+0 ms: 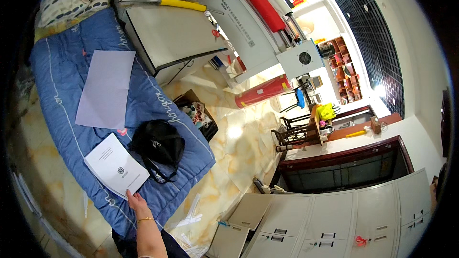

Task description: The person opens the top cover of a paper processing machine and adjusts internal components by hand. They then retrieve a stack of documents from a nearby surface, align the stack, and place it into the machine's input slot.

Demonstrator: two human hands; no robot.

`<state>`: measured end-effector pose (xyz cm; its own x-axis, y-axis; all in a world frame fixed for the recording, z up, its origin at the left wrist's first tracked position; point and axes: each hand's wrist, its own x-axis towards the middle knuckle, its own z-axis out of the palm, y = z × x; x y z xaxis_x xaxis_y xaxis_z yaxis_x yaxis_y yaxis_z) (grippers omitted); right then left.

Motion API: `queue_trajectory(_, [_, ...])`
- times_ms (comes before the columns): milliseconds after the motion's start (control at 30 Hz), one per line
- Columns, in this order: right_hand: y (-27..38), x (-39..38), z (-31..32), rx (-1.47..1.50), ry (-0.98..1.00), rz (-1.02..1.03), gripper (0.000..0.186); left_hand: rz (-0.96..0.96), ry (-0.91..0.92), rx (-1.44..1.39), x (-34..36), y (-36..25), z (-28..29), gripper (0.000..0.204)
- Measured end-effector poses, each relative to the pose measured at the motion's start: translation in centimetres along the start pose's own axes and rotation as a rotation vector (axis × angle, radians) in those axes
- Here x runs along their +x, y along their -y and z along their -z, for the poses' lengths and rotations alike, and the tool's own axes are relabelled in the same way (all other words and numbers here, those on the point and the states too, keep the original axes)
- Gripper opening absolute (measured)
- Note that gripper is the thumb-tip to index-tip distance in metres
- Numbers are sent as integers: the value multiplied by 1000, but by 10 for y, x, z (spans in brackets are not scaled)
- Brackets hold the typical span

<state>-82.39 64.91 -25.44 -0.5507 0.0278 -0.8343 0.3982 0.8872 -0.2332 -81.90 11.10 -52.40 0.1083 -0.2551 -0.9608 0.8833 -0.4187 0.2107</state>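
One bare hand at the near corner of a stack of white paper — from where I stand, can't tell whether its grip pinches the sheets or only touches them. Stack lies on a blue quilt, just beside a black bag. Quilt looks soft, uneven; a pull from one corner could fan the sheets or crease them. Bag close by — its bulk could catch the edge if the stack slid sideways.
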Motion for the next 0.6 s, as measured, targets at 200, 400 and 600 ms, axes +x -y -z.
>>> queue_trajectory(200, [14,-18,-3,8,8,-11,31,-7,15,100,-34,-12,-2,53])
queue_trajectory(400, [92,-23,-18,-155,79,139,37,-99,62,332,-60,-50,-24,51])
queue_trajectory(600, [170,-43,-31,-244,173,391,30,-195,339,587,-157,-143,-19,32])
